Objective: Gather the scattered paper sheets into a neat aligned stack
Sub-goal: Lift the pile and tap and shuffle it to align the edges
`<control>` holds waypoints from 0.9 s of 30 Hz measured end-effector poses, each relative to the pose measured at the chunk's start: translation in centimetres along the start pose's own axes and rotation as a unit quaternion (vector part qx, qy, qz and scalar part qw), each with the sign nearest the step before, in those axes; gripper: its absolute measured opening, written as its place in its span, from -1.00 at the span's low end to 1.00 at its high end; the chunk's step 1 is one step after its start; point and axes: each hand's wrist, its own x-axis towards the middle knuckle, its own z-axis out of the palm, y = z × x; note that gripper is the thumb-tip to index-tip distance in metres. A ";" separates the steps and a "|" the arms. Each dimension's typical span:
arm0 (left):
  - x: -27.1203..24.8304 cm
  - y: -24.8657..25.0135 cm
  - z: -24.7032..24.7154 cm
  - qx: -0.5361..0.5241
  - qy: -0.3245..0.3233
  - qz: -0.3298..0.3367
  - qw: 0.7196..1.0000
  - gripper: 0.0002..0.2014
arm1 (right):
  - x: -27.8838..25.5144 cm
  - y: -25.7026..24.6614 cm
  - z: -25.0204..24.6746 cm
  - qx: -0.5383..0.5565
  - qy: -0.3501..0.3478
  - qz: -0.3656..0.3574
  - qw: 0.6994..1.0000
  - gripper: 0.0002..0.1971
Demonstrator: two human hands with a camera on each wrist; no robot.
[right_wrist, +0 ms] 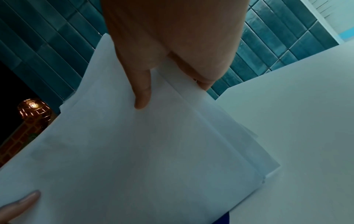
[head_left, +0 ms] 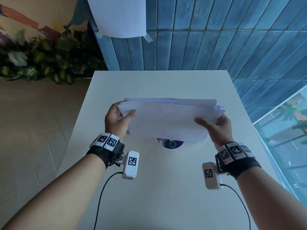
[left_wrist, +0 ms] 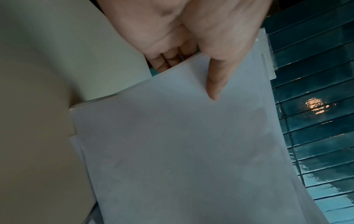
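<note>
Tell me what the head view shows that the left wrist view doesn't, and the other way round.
Only the head view shows the right hand gripping the paper stack, the round purple sticker on the white table under the stack, and a sheet taped to the tiled wall. Only the left wrist view shows the left fingers curled behind the stack. Both show the left hand holding the stack, thumb on the front sheet, edges still uneven.
</note>
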 end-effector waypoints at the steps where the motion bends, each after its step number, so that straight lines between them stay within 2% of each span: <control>1: -0.1 0.0 -0.1 0.006 -0.014 -0.002 1.000 -0.67 | 0.0 0.0 -0.1 0.003 -0.005 0.000 1.000 -0.66; 3: -0.1 -0.1 -0.2 0.020 -0.041 -0.010 0.999 -0.76 | -0.1 0.0 -0.3 0.008 -0.016 0.003 1.000 -0.67; 5: 0.0 -0.2 -0.2 0.031 -0.065 -0.021 0.997 -0.74 | -0.1 -0.1 -0.4 0.011 -0.037 0.011 0.999 -0.67; 9: 0.2 -0.7 0.0 0.093 -0.122 -0.022 0.988 -0.42 | 0.2 -0.3 -0.1 -0.022 -0.078 0.016 0.997 -0.70; 13: 0.3 -0.7 0.1 0.156 -0.103 -0.014 0.982 -0.34 | 0.4 -0.9 0.3 -0.014 -0.057 0.003 0.998 -0.76; 18: -0.3 -0.1 0.2 0.194 -0.074 0.021 0.978 -0.48 | 0.1 -1.1 1.0 -0.060 -0.032 -0.031 0.997 -0.84; 23: -0.8 2.0 1.3 0.139 -0.034 0.083 0.986 -0.65 | 0.0 -2.6 2.0 -0.008 0.025 -0.062 0.998 -0.85; 27: -0.6 3.1 1.2 0.091 -0.028 0.120 0.988 -0.62 | -0.2 -3.6 2.0 0.010 0.018 -0.093 0.995 -0.80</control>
